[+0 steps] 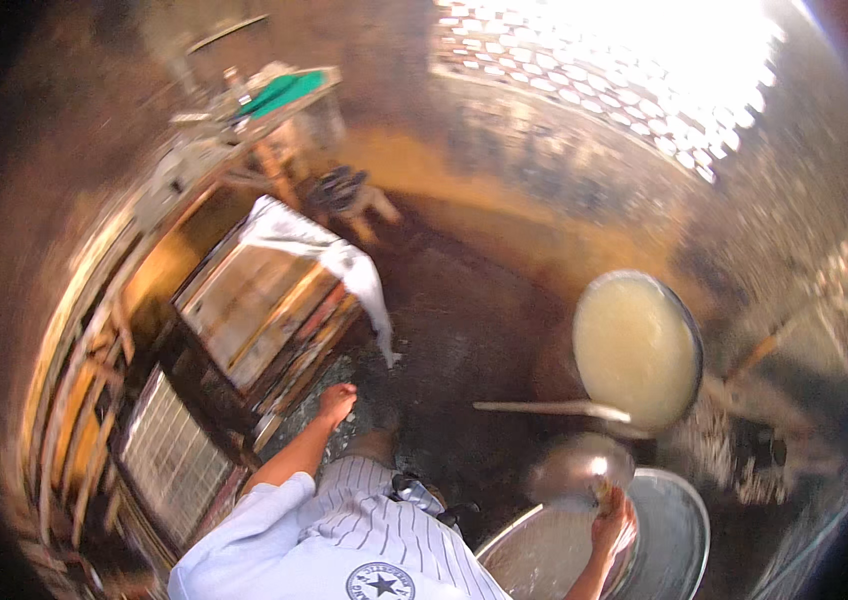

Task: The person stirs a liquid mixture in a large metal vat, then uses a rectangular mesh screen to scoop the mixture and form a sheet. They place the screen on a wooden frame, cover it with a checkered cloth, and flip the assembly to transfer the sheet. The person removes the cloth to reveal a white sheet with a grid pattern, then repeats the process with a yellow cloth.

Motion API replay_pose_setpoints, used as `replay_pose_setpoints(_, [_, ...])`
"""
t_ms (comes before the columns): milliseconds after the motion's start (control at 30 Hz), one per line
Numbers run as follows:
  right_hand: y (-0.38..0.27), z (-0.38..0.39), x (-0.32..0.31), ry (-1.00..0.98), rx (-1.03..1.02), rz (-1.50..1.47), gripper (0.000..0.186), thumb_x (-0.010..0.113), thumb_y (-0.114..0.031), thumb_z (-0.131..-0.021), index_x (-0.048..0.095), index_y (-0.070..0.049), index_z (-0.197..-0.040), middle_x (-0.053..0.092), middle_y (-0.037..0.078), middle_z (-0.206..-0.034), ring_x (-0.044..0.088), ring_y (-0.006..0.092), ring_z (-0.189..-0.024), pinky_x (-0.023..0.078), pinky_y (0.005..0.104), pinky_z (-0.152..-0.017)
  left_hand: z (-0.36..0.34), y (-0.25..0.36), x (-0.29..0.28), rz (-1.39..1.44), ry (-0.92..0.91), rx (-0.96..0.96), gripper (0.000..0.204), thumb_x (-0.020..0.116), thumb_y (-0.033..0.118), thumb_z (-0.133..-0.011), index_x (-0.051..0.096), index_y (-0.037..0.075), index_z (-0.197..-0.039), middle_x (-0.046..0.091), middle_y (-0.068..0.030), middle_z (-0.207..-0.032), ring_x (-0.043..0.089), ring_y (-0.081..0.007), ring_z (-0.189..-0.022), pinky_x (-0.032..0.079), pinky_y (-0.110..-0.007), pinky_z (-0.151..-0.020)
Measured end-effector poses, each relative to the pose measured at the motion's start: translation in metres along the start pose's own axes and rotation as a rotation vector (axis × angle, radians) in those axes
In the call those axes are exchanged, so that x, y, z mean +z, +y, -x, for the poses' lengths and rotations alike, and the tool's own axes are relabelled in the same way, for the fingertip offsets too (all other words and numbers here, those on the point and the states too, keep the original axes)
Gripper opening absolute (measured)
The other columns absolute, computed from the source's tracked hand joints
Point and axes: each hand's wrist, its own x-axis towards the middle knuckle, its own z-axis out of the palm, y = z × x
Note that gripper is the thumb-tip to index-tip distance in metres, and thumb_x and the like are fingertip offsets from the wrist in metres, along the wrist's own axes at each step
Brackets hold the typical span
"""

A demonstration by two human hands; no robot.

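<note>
My left hand (pixel 337 403) hangs out at my side with curled fingers; whether it holds anything I cannot make out. My right hand (pixel 614 518) is closed at the near edge of a shiny round metal bowl (pixel 574 465), gripping it; motion blurs the bowl. Beneath that hand are wide shallow metal basins (pixel 674 530). Beyond the bowl stands a large round pan of pale yellowish liquid (pixel 634 340), with a long pale stick (pixel 534 407) lying level near its front rim.
On the left stand wooden frames and trays (pixel 234 310), white cloth (pixel 294 230) draped over one, and a gridded panel (pixel 169 450). Behind them are a bench with a green sheet (pixel 284 95) and a low stool (pixel 364 210). A perforated wall (pixel 484 25) lets in light at the back.
</note>
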Motion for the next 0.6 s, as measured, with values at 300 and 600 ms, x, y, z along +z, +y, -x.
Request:
replay_pose_setpoints(300, [-0.075,-0.023,0.054,-0.693,-0.006,0.258,0.032,0.057,-0.026,-0.085,0.064,-0.015,-0.115,0.066,0.019,-0.099,0.063,0.0387,-0.093,0.049,0.0495,-0.078,-0.158,0.029,-0.088,0.175,0.467,0.11,0.029,0.06,0.026,-0.087,0.068,0.005,-0.107,0.07,-0.0171,-0.098,0.066,-0.0338,-0.098,0.051,-0.042,-0.083])
replay_pose_setpoints(600, [-0.162,-0.122,0.083,-0.826,-0.114,0.272,0.048,0.058,-0.04,-0.09,0.058,-0.011,-0.128,0.06,0.022,-0.125,0.057,0.0366,-0.115,0.045,0.0467,-0.097,-0.397,0.034,-0.096,1.104,0.46,-0.142,0.032,0.064,0.016,-0.084,0.055,0.002,-0.112,0.06,-0.01,-0.095,0.063,-0.0238,-0.084,0.054,-0.042,-0.067])
